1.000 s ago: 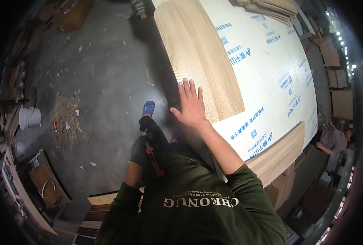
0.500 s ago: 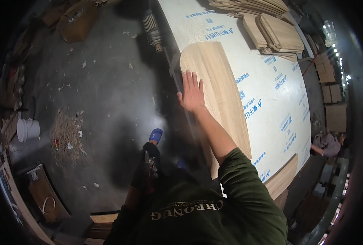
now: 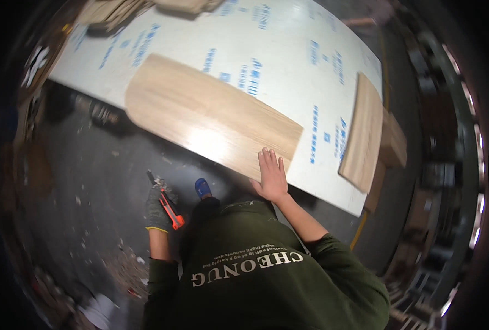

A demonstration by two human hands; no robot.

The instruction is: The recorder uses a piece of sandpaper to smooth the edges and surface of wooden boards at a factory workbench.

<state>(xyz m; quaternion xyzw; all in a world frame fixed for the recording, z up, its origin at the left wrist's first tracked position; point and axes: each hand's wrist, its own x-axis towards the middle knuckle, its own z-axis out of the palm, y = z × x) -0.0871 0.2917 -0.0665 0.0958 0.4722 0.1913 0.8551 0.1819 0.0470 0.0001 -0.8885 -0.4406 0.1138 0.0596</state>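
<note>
My right hand (image 3: 273, 179), bare, rests flat with its fingers apart on the square end of a light wood-grain board (image 3: 211, 115). The board's other end, toward the left, is rounded. It lies along the near edge of a white worktable (image 3: 288, 60) with blue print, its long side close to that edge. Off the table, low at my left side, my left hand (image 3: 155, 212) wears a grey glove with a yellow cuff. Its fingers are closed round a red-and-black utility knife (image 3: 170, 209); glove and grip partly hide each other.
Stacked wooden pieces (image 3: 109, 14) lie at the table's far left. A second curved board (image 3: 362, 135) sits by the right edge, with cardboard boxes (image 3: 393, 140) beyond. Shavings (image 3: 126, 269) are heaped on the floor at left. A blurred person (image 3: 373, 14) is at the far right.
The view has swung round, so the board now runs across it. My right hand has shifted from near the rounded end to the square end. My gloved left hand with the knife has come into clear view.
</note>
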